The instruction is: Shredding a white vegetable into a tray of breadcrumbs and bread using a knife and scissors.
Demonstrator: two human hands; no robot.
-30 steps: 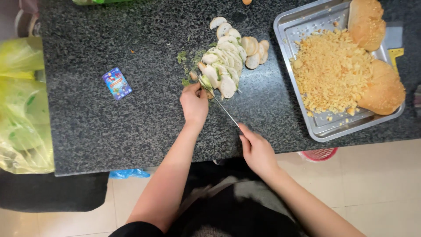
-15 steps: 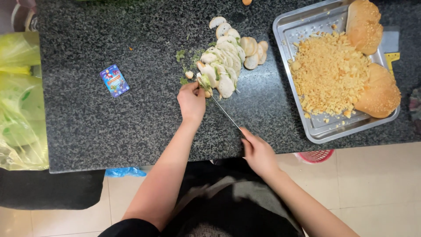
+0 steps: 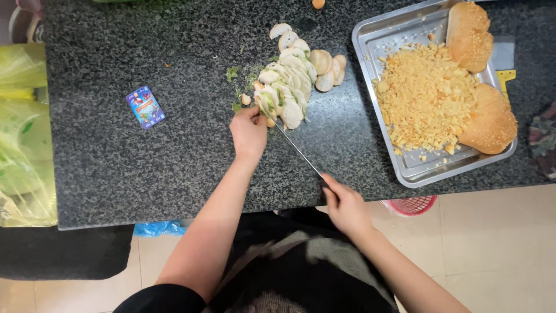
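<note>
1. The table (image 3: 145, 174) is a dark speckled stone slab filling most of the head view; its near edge runs just above the person's lap.
2. A yellow-green plastic bag (image 3: 23, 133) lies at the table's left end; it reaches past the frame's left edge.
3. A metal tray (image 3: 370, 52) sits at the right, holding a heap of golden crumbs (image 3: 425, 95) and two sesame buns (image 3: 470, 35); one bun is at the far corner, the other at the tray's right side.
4. A pile of pale round slices (image 3: 295, 72), some flecked with green, lies near the table's middle, well apart from the tray.
5. The left hand (image 3: 249, 132) has its fingers drawn together on the near end of the pile.
6. The right hand (image 3: 346, 206) is clamped on the handle of a knife (image 3: 292, 145) at the table's near edge; the thin blade slants up to the slices beside the left fingertips.
7. A small blue packet (image 3: 145, 106) lies alone left of the pile.
</note>
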